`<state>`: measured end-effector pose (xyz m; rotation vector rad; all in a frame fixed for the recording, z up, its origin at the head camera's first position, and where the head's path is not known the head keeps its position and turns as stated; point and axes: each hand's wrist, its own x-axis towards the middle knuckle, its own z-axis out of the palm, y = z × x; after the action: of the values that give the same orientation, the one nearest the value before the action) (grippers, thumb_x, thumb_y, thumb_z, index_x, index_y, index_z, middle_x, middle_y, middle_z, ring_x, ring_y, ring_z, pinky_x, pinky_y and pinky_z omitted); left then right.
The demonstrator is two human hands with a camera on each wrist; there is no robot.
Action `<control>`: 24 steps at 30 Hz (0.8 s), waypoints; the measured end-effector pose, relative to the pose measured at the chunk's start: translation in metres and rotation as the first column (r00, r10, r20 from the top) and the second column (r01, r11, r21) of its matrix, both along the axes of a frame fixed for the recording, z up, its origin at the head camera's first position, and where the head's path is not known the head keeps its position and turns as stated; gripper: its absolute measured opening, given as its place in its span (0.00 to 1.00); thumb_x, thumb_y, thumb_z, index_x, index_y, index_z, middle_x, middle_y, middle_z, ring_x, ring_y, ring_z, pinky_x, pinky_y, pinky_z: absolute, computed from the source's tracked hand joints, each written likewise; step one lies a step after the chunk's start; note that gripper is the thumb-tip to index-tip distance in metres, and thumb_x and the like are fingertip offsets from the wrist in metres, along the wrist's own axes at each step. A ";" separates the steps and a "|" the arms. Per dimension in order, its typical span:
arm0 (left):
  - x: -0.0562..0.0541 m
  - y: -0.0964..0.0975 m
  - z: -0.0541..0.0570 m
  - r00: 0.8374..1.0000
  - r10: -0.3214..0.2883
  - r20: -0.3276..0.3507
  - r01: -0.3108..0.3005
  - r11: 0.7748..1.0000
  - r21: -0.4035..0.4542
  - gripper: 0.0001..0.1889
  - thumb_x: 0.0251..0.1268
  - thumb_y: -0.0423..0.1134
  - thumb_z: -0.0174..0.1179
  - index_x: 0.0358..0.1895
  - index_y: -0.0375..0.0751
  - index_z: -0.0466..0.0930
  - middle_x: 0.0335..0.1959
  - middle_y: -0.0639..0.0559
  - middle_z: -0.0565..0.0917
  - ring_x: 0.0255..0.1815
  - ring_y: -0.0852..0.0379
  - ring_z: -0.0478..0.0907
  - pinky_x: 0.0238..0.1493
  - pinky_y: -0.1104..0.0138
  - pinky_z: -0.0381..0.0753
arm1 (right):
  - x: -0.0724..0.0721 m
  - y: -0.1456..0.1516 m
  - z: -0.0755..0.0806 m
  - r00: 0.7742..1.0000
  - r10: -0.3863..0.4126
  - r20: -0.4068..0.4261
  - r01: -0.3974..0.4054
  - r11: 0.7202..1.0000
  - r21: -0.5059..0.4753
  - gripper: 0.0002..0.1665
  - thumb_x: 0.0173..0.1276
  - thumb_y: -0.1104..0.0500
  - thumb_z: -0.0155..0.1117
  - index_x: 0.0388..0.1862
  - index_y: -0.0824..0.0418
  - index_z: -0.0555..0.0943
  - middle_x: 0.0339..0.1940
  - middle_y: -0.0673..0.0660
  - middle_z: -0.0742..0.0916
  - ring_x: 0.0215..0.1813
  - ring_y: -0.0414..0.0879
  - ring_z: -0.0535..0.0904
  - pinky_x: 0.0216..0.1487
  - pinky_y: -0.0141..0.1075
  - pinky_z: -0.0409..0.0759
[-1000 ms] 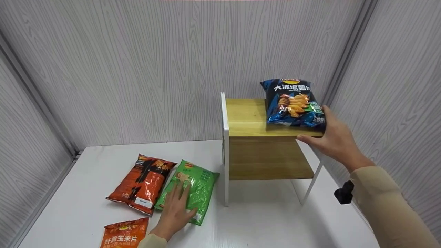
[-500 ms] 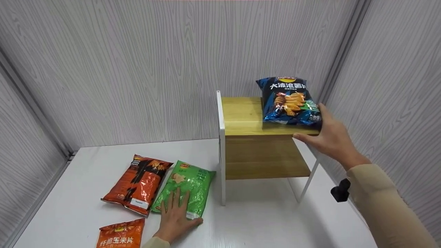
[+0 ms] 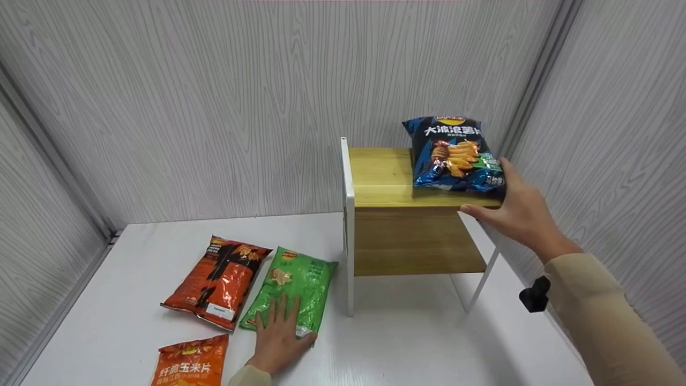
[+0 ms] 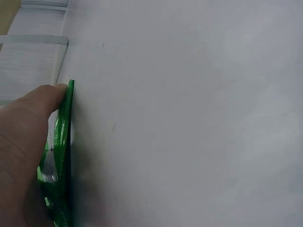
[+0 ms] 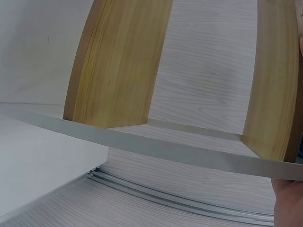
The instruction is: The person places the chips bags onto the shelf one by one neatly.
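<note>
My left hand (image 3: 280, 336) lies with its fingers spread straight over the lower part of a green chip bag (image 3: 304, 276) on the white table. Its thumb touches the bag's near edge, which shows as a green rim (image 4: 62, 132) in the left wrist view. On the right, my right hand (image 3: 528, 217) grips the right end of a two-tier wooden shelf (image 3: 378, 171), thumb at the top board's front edge. Close by its fingers, a dark blue chip bag (image 3: 455, 155) leans back on that board. The right wrist view catches part of the hand (image 5: 289, 205) below the white side frame (image 5: 189, 155).
Left of the green bag lies a red-and-black chip bag (image 3: 228, 284). An orange corn chip bag (image 3: 190, 364) is nearer, cut off by the bottom edge. The shelf's lower board (image 3: 418, 246) sits under the top one. Grey wood-grain walls (image 3: 177, 107) enclose the table.
My left hand has slid slightly down the green bag, fingers spreading and thumb reaching its near edge. The right hand stays at the shelf's end, and the camera shifts a little.
</note>
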<state>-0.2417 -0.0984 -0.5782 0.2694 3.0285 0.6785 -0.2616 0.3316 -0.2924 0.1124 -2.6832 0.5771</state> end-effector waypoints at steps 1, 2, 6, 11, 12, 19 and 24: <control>0.000 0.000 0.000 1.000 -0.001 -0.003 0.001 1.000 -0.001 0.50 0.60 0.66 0.61 0.79 0.44 0.53 0.80 0.34 0.48 0.80 0.29 0.42 0.71 0.28 0.35 | 0.000 0.000 0.000 1.000 0.001 -0.001 -0.001 1.000 0.001 0.71 0.53 0.30 0.72 0.81 0.61 0.45 0.72 0.74 0.69 0.67 0.69 0.69 0.66 0.68 0.66; 0.000 0.001 -0.001 1.000 -0.001 -0.005 0.001 1.000 -0.002 0.49 0.61 0.66 0.60 0.79 0.45 0.53 0.80 0.34 0.48 0.80 0.29 0.42 0.71 0.28 0.35 | 0.001 0.001 0.000 1.000 0.003 -0.003 -0.003 1.000 0.001 0.71 0.53 0.30 0.72 0.81 0.61 0.45 0.72 0.74 0.69 0.66 0.69 0.69 0.66 0.69 0.66; 0.000 0.000 -0.002 1.000 -0.001 0.000 0.001 1.000 -0.008 0.46 0.64 0.63 0.59 0.79 0.46 0.53 0.81 0.35 0.48 0.80 0.30 0.43 0.72 0.28 0.35 | 0.001 0.001 0.000 1.000 0.010 -0.002 -0.010 1.000 0.003 0.72 0.54 0.30 0.71 0.81 0.62 0.44 0.72 0.74 0.69 0.66 0.70 0.69 0.65 0.69 0.66; 0.002 -0.001 -0.004 0.999 -0.005 -0.042 0.003 0.999 -0.052 0.41 0.68 0.59 0.56 0.79 0.46 0.55 0.80 0.36 0.51 0.80 0.31 0.46 0.72 0.29 0.40 | 0.000 0.000 0.000 1.000 0.008 0.000 -0.008 1.000 0.000 0.72 0.54 0.30 0.71 0.81 0.61 0.44 0.72 0.74 0.69 0.66 0.70 0.68 0.66 0.69 0.66; 0.003 -0.001 -0.005 0.998 -0.005 -0.063 0.001 0.998 -0.065 0.39 0.69 0.58 0.55 0.78 0.46 0.55 0.80 0.36 0.52 0.79 0.31 0.47 0.72 0.29 0.42 | -0.001 -0.001 0.000 1.000 0.005 0.002 -0.005 1.000 -0.002 0.72 0.54 0.29 0.71 0.81 0.61 0.43 0.72 0.74 0.69 0.66 0.70 0.68 0.66 0.69 0.66; 0.005 0.000 -0.006 0.979 0.007 -0.206 -0.034 0.991 -0.127 0.30 0.73 0.49 0.54 0.75 0.50 0.63 0.76 0.38 0.63 0.76 0.33 0.59 0.69 0.30 0.55 | -0.001 -0.001 -0.001 1.000 0.004 0.004 -0.004 1.000 -0.012 0.72 0.53 0.28 0.70 0.82 0.60 0.44 0.72 0.73 0.69 0.66 0.68 0.68 0.67 0.68 0.66; 0.004 0.001 -0.005 0.970 0.020 -0.243 -0.063 0.984 -0.168 0.28 0.68 0.36 0.58 0.72 0.53 0.70 0.73 0.41 0.69 0.73 0.34 0.65 0.68 0.31 0.60 | -0.001 -0.001 -0.001 1.000 0.021 -0.014 -0.020 1.000 0.007 0.71 0.54 0.30 0.72 0.81 0.63 0.45 0.71 0.74 0.70 0.66 0.70 0.68 0.65 0.69 0.66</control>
<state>-0.2378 -0.0974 -0.5829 0.3038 3.3067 0.4027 -0.2629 0.3305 -0.2931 0.1456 -2.6731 0.5716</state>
